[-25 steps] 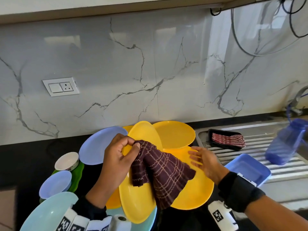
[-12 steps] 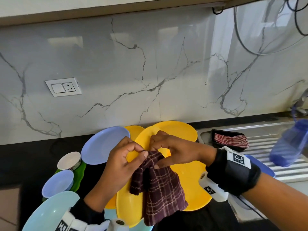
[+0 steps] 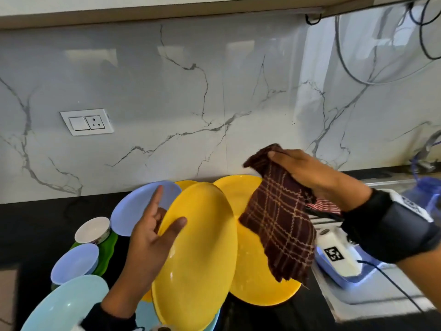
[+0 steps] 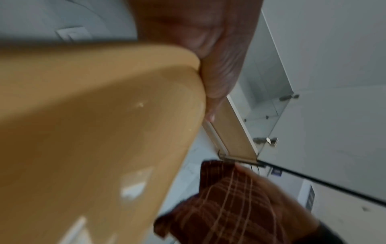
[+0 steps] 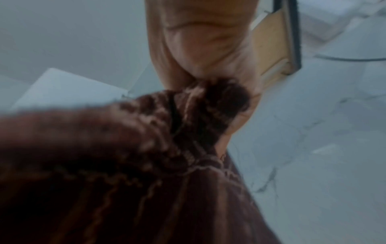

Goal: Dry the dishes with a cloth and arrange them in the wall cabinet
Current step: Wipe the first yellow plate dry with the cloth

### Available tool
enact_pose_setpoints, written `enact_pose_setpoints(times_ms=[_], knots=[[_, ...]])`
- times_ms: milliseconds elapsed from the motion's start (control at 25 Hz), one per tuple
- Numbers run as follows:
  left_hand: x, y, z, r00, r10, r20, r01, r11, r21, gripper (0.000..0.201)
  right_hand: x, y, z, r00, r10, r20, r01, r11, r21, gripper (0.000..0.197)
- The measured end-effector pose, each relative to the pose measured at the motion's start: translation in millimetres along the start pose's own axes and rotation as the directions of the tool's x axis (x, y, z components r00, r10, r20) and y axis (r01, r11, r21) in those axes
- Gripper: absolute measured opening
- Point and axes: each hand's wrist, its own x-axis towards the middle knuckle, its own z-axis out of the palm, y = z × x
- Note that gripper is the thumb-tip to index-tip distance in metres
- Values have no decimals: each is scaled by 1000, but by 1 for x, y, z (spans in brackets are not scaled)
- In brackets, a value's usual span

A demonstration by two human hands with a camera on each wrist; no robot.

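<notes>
No brand or legible wording was seen; only square black-and-white coded markers were carried on the wrist units, one of them (image 3: 334, 253) below the right forearm.

A yellow oval plate (image 3: 198, 256) was held tilted on edge above the counter, its long axis running from lower left, near the viewer, up towards the wall, and its wet concave face turned right. It was gripped at its left rim by the left hand (image 3: 149, 237) — thumb across the front face, index finger pointed upward, the other fingers hidden behind.

A maroon checked cloth (image 3: 278, 225) was pinched at its top by the closed fingers of the right hand (image 3: 307, 173) and hung down just right of the plate; contact between the two could not be judged.

Behind lay a second yellow plate (image 3: 257, 278), a pale blue plate (image 3: 138, 206), small bowls — one white (image 3: 91, 229), one blue (image 3: 75, 261) — and a wall socket (image 3: 87, 122).
</notes>
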Motion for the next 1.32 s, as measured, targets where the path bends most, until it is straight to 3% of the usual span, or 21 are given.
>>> enact_pose_setpoints(times_ms=[80, 120, 160, 240, 360, 440, 520, 600, 680, 760, 880, 1000, 1160, 1240, 1320], knots=[[5, -1, -7, 988, -130, -82, 118, 983, -138, 32, -4, 8, -11, 954, 298, 4, -279, 890, 361, 30], [6, -1, -9, 973, -208, -101, 183, 960, -209, 16, -5, 16, -16, 924, 382, 16, -345, 816, 465, 30], [6, -6, -11, 956, -271, -107, 238, 938, -253, 8, -6, 23, -19, 903, 429, 19, -378, 771, 513, 30], [3, -10, -13, 924, -371, -93, 329, 894, -304, 15, -9, 30, -22, 891, 454, 18, -398, 761, 512, 30], [-1, -16, -14, 851, -519, -83, 416, 762, -497, 23, -11, 20, -12, 921, 387, 40, -365, 823, 436, 34], [-4, -21, -14, 823, -561, -90, 417, 704, -575, 34, -15, -4, 0, 938, 279, 205, -344, 822, 454, 38], [-7, -27, -11, 816, -576, -51, 413, 642, -646, 40, -14, -30, 5, 911, 93, 402, -323, 768, 553, 52], [-8, -30, -5, 805, -593, -3, 425, 580, -695, 51, -6, -44, 13, 869, -46, 493, -308, 728, 612, 53], [-13, -25, 2, 813, -577, 80, 424, 492, -760, 45, 1, -30, 32, 873, -12, 487, -292, 788, 543, 44], [-19, -20, 10, 832, -532, 158, 426, 429, -796, 26, 1, 13, 55, 902, 135, 409, -264, 924, 276, 35], [-21, -25, 14, 827, -536, 171, 424, 394, -816, 45, 0, 76, 67, 925, 306, 226, -290, 952, -100, 28], [-19, -26, 12, 833, -537, 132, 397, 414, -819, 44, 5, 79, 60, 983, 153, 104, -121, 956, -266, 27], [-18, -23, 13, 834, -540, 114, 397, 444, -804, 41, -3, 50, 68, 990, -66, 124, 110, 913, -394, 34], [-16, -23, 13, 831, -545, 112, 395, 436, -809, 40, -10, 35, 71, 974, -178, 138, 216, 911, -350, 29], [-17, -23, 13, 823, -554, 126, 405, 416, -814, 40, -11, 18, 72, 957, -245, 154, 270, 946, -178, 17]])
